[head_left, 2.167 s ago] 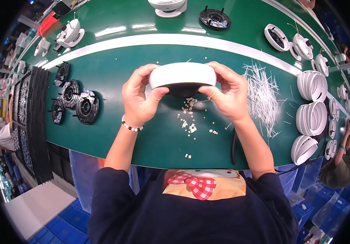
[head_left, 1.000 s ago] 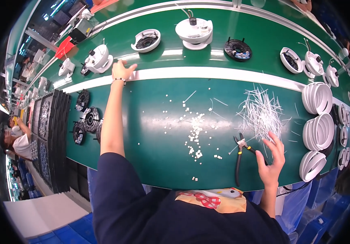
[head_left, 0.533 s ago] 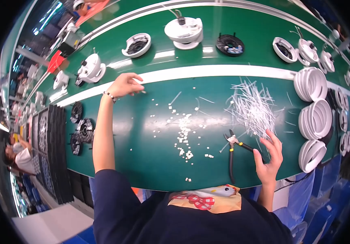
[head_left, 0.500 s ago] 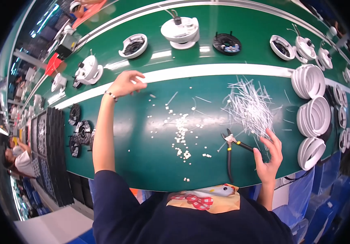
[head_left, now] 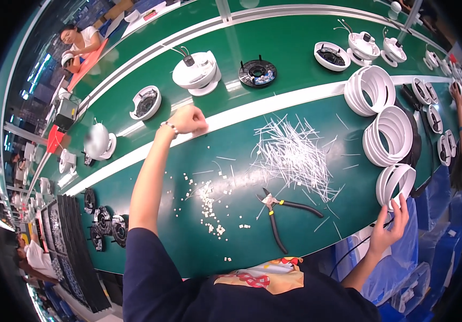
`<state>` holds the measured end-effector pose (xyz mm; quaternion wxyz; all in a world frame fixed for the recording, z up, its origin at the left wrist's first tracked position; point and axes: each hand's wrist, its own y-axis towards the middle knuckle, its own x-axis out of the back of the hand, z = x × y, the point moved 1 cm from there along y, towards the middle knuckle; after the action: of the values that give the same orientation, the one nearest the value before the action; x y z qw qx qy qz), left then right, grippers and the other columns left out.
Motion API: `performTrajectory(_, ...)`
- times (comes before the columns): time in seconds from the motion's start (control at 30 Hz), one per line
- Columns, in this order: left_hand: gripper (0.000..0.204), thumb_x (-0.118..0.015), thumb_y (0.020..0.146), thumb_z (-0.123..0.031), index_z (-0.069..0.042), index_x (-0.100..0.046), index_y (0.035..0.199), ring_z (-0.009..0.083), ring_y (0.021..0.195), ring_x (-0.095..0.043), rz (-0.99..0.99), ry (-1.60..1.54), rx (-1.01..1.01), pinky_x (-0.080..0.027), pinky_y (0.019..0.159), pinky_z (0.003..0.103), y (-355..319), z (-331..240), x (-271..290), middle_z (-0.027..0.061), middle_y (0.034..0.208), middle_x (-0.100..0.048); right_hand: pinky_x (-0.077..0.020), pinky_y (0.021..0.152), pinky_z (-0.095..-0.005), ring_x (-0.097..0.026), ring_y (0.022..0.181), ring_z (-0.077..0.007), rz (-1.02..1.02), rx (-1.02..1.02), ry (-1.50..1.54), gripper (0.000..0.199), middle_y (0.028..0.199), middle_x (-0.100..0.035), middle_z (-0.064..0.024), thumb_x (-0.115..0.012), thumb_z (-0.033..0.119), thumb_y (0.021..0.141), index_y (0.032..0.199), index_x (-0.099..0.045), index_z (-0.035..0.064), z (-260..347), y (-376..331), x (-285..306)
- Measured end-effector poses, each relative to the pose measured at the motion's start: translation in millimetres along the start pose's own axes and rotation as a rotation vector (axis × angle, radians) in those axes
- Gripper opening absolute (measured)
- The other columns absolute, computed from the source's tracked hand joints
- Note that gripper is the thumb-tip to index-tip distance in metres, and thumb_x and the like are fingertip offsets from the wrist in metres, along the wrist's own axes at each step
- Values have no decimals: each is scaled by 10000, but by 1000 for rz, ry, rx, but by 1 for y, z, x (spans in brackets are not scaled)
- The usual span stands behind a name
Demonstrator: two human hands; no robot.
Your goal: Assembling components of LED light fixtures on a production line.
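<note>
Right hand [head_left: 386,234] moves from beside pliers [head_left: 269,200] to nearest white rings [head_left: 383,188], fingers apart | left hand [head_left: 188,120]: fingers curled together at white strip [head_left: 252,111], grip unclear

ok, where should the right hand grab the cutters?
Probably by the dark handles of the cutters, beyond the yellow bands, the right hand coming from the picture's lower right. They lie open, handles splayed toward the near side and right, jaws pointing away.
</note>
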<state>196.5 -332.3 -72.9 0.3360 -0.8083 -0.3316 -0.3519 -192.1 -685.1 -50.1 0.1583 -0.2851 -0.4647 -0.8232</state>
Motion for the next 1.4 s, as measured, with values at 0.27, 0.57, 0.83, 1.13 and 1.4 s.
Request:
performTrajectory(0.27,238,-564,805,-203,28,-608,841,76,571,-533,-463,-374,-24,-425,514,197,11,-30,40,36,710,-618,-253,916,-516,-366,1101,-345,988,358,487,764,1212,-379,-184,-713,477,534,1094,-466,19,111,-47,-45)
performTrajectory(0.57,180,-542,822,-203,-34,-583,868,53,586,-533,-444,-463,-154,-378,469,176,24,-52,34,7,730,-610,-244,934,-492,-363,1058,-304,1056,365,130,754,1169,-377,-159,-694,282,564,1201,-386,22,113,-40,-33)
performTrajectory(0.83,156,-567,788,-141,-8,-600,862,113,700,-595,-789,-233,-263,-465,655,240,38,-20,63,53,755,-628,-338,678,-370,-466,804,-240,605,865,66,442,911,-487,-104,-537,100,585,1017,-526,9,115,48,-49)
performTrajectory(1.13,331,-619,705,-208,-56,-570,995,318,947,-541,-723,242,-87,-429,835,384,87,2,73,184,983,-576,-375,694,-337,-479,815,-234,-17,1320,-181,236,836,-472,-77,-593,77,550,771,-517,47,228,226,-121)
performTrajectory(1.4,121,-598,705,-154,-65,-647,771,290,707,-603,-684,160,-2,-485,670,361,112,-18,74,139,726,-623,-387,710,-321,-477,862,-229,171,1291,-291,355,883,-459,-73,-660,62,508,835,-522,65,269,311,-297)
